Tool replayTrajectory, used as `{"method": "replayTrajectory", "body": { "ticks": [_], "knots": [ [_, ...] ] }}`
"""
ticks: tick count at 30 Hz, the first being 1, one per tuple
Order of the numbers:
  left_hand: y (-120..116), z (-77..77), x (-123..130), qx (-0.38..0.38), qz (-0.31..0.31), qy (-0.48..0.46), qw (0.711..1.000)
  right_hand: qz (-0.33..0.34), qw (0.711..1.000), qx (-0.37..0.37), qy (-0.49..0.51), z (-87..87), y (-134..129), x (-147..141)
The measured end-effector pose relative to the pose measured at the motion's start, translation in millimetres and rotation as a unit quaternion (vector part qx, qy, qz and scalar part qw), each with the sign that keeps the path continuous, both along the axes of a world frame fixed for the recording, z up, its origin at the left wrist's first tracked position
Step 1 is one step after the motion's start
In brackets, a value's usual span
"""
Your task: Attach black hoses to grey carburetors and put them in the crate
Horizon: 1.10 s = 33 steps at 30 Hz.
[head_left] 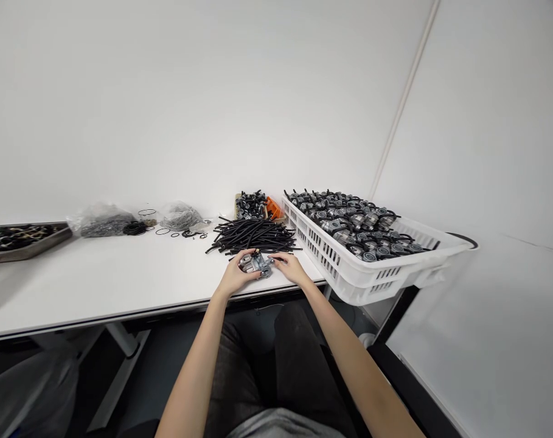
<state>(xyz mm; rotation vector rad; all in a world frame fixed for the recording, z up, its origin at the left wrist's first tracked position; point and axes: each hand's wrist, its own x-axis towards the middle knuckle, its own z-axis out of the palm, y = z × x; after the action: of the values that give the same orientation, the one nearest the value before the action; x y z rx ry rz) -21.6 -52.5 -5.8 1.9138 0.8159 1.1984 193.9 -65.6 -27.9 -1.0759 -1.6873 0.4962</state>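
Near the table's front edge, my left hand (235,275) is closed around a silver metal carburetor (257,264), with the thumb on the near side and fingers over the far side. At the carburetor's right end, the fingers of my right hand (291,268) are pinched together. A small dark bit shows by those fingertips, but I cannot make out what they hold. Just behind both hands lies a loose pile of short black rubber hoses (253,234).
A white slatted basket (353,286) full of carburetors with black hoses stands at right, overhanging the table's edge. Behind the hoses are a bin of small dark fittings (251,205) and an orange container (273,208). Plastic bags (105,220), rings and a metal tray (34,248) lie left.
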Motion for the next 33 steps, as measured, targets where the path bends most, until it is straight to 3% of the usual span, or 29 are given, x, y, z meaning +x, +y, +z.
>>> {"method": "replayTrajectory", "body": {
  "ticks": [5,11,18,33],
  "knots": [
    [-2.6,2.2,0.3,0.006,-0.006,0.000,1.000,0.023,0.998,-0.007,0.064,4.0,-3.3,-2.8],
    [-2.6,1.7,-0.3,0.000,-0.007,0.007,1.000,0.063,0.996,-0.004,0.069,5.7,-3.5,2.0],
    [-2.5,2.4,-0.4,0.009,-0.009,0.009,1.000,0.033,0.995,-0.039,0.084,2.3,-0.7,1.5],
    [-2.5,2.3,-0.1,0.003,-0.009,0.010,1.000,0.000,0.998,-0.036,0.061,-0.1,1.9,1.6]
  ]
}}
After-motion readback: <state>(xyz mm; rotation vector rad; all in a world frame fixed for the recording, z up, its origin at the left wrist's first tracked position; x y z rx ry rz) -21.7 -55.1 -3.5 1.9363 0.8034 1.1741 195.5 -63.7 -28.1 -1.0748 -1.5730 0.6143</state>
